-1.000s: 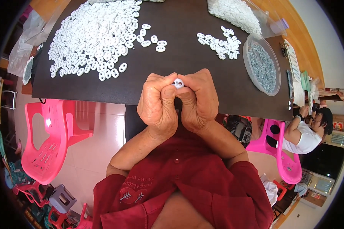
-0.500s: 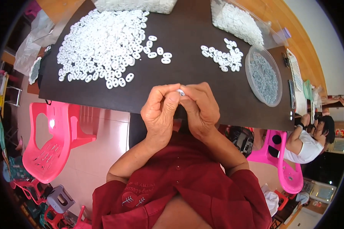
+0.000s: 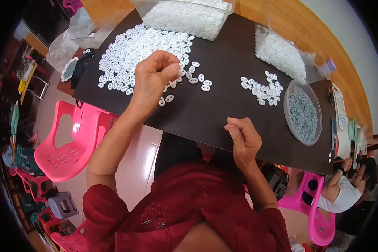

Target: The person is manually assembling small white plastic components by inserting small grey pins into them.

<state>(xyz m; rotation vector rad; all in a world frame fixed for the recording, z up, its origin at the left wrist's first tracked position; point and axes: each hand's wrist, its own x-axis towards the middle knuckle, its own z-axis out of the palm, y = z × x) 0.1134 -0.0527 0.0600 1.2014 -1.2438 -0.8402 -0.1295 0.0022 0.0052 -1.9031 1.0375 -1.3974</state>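
Small assembly workshop: parts heap [image 3: 143,50], bins [image 3: 185,17] (pink plastic chairs [image 3: 67,147]).

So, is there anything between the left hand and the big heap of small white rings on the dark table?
Nothing visible does. The left hand is curled above the near edge of the heap of white rings, with only a few loose rings beside it. Whether it already holds a ring cannot be told.

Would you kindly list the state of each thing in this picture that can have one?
Left hand: closed in a loose fist, fingertips pinched, over the edge of the big pile.
Right hand: closed, at the table's near edge.
Big pile of white pieces: loose, spread on the dark table.
Small pile of white pieces: loose, scattered.
Round dish: uncovered, holding small grey parts.
Clear tub: open, filled with white pieces.
Pink chair: unoccupied.
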